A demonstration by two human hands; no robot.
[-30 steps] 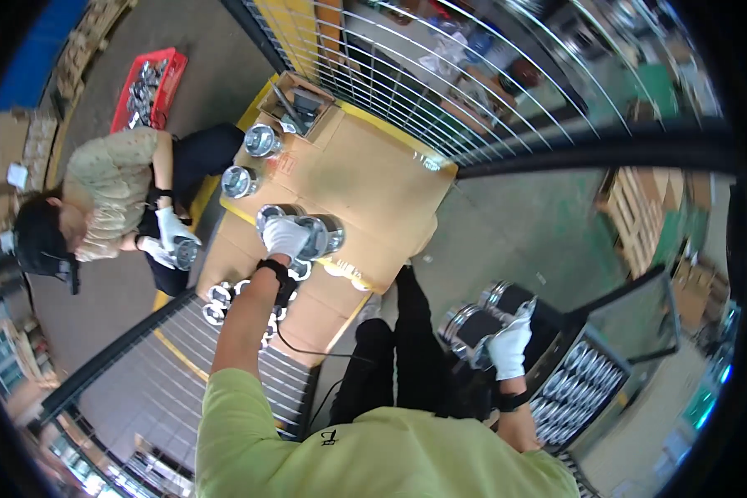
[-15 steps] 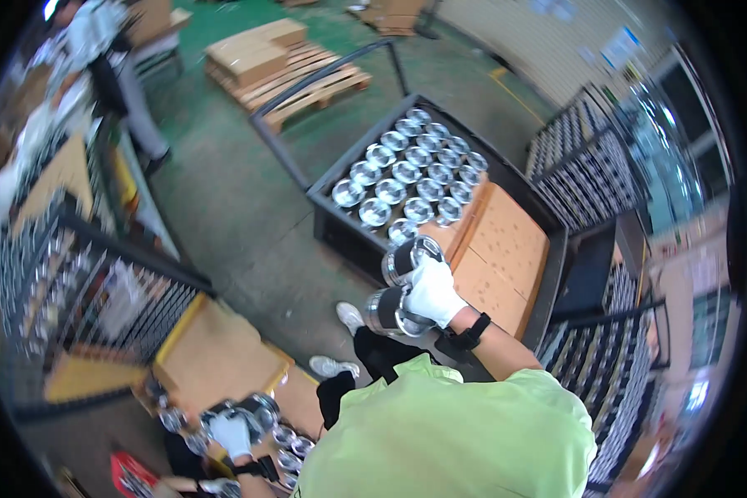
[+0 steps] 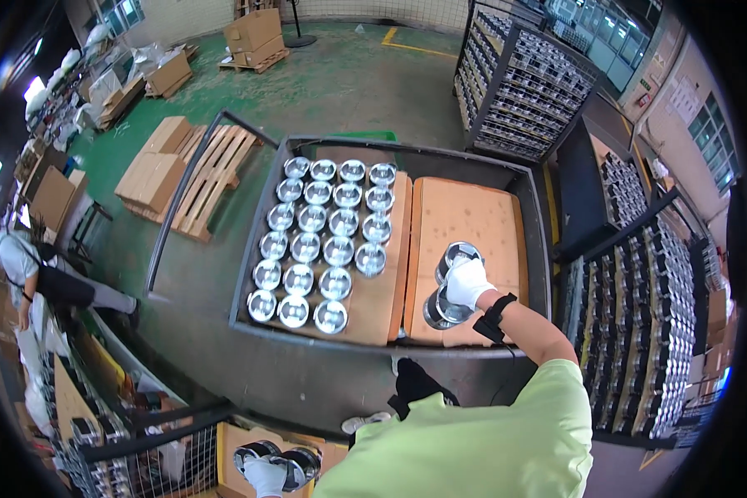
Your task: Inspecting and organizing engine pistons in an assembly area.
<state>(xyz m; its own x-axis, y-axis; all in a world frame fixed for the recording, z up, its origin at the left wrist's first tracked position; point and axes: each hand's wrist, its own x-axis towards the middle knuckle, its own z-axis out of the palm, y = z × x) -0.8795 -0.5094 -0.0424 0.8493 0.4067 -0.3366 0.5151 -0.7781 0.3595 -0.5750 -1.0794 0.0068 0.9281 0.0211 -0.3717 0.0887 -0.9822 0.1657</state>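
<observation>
My right hand (image 3: pixel 466 285), in a white glove, is closed around two metal pistons (image 3: pixel 457 255) with shiny ends and dark sides. It holds them above the bare cardboard sheet (image 3: pixel 471 217) in the right half of a dark metal cart (image 3: pixel 548 274). Low at the left, my gloved left hand (image 3: pixel 266 476) grips another pair of pistons (image 3: pixel 300 466) over a cardboard-lined container (image 3: pixel 234 436). Rows of upright pistons (image 3: pixel 312 218) stand on cardboard in the cart's left half, shiny ends up.
The cart's bent handle (image 3: pixel 174 216) sticks out to the left, beside a wooden pallet (image 3: pixel 216 178) with boxes. Racks packed with pistons (image 3: pixel 631 332) stand at the right and far right. A person (image 3: pixel 54 278) is at the far left.
My view has swung so the cart lies squarely ahead. My right hand has carried its pistons from beside the standing rows to over the bare cardboard. The left hand still holds its pair.
</observation>
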